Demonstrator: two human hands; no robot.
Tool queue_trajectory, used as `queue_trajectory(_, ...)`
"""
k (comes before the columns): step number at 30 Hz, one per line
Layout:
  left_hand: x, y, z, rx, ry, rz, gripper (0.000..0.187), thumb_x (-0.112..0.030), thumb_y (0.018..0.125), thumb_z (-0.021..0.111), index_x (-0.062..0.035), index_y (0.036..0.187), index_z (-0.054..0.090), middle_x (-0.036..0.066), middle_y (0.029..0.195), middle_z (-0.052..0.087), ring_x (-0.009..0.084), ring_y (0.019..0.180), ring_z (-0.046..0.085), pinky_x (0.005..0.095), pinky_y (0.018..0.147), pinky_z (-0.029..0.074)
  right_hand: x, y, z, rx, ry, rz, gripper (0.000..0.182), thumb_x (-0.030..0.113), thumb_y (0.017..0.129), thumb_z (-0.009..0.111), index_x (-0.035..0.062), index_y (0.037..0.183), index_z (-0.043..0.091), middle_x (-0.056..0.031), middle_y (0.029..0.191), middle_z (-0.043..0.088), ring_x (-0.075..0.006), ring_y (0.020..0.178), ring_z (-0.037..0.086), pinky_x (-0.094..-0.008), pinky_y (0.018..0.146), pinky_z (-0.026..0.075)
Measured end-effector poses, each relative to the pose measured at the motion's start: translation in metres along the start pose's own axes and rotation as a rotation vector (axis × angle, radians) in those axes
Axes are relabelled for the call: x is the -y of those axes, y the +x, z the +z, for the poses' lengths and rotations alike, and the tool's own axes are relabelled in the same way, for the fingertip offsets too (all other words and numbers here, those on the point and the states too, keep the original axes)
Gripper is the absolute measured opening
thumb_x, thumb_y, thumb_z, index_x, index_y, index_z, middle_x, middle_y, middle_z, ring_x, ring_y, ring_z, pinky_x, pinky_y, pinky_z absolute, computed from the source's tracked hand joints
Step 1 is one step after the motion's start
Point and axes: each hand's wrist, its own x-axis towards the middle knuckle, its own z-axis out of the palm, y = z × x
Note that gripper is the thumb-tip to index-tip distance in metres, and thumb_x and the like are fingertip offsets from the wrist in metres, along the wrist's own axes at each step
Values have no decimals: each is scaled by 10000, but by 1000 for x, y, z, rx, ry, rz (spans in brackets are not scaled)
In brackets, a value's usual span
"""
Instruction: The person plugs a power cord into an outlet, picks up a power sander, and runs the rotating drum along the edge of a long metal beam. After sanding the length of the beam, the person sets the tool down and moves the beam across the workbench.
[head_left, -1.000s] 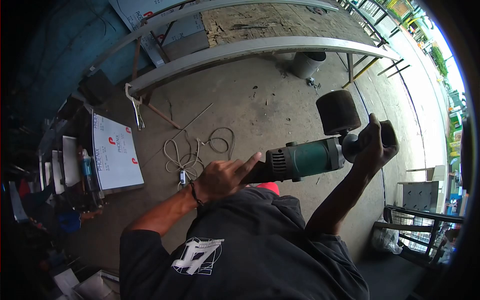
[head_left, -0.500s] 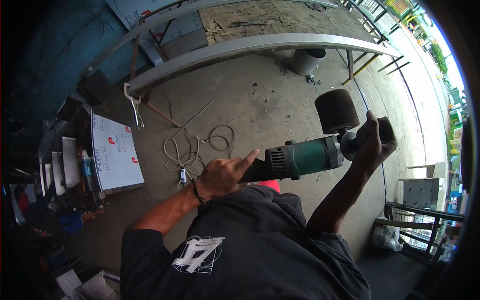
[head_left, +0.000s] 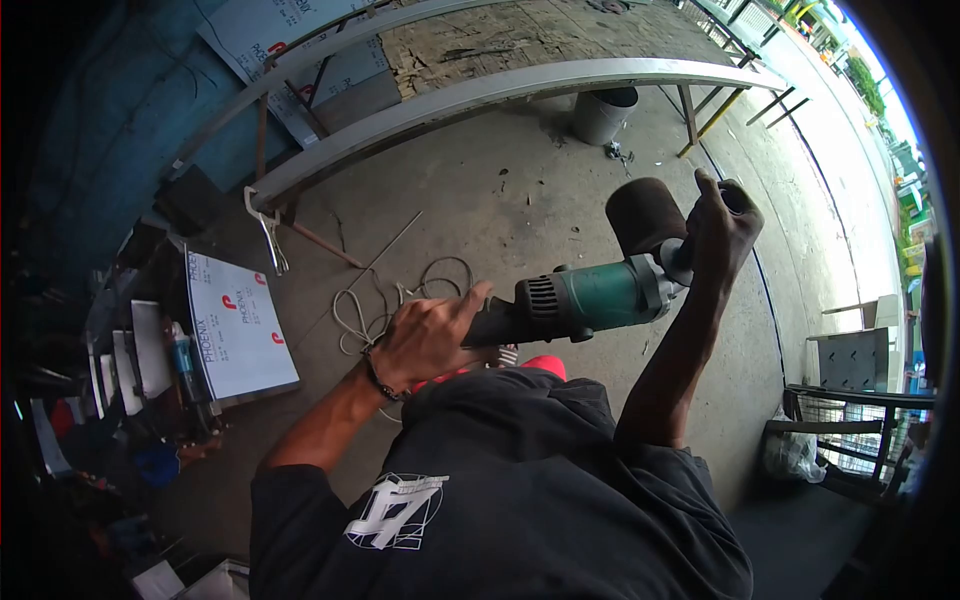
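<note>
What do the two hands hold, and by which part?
A green drum sander: the left hand grips its black rear handle; the right hand, its front end beside the drum.

The concrete floor (head_left: 490, 215)'s kinda grubby, with a loopy cord (head_left: 347, 292) and a bucket (head_left: 601, 120) on it. Bench top (head_left: 560, 35)'s pretty beat-up wood.

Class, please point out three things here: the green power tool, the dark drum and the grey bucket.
Green power tool (head_left: 607, 293), head view: on its green casing.
Dark drum (head_left: 643, 215), head view: on its curved side.
Grey bucket (head_left: 598, 122), head view: on its outer wall.
</note>
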Motion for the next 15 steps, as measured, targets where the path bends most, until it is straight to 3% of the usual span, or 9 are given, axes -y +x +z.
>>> queue_trajectory(6,-20,15,13,13,128,-168,905,-718,661,678,-21,1220,537,183,722,639,345,671,670,435,628,525,-6,2,4,9,-93,39,288,210,815,711,14,637,599,-19,537,516,-84,447,462,-247,426,356)
queue_trajectory(12,-32,20,21,18,107,-202,869,-732,652,673,-66,1202,577,196,766,644,350,719,674,445,709,520,-9,7,2,17,-207,64,302,240,802,712,-6,656,616,-30,538,523,-105,478,476,-278,478,389)
queue_trajectory(15,-37,23,21,41,90,-227,899,-742,639,675,-45,1196,570,199,768,646,351,715,675,444,691,523,-11,10,-1,15,-230,85,306,243,799,713,-7,652,614,-32,539,526,-105,486,481,-278,485,394)
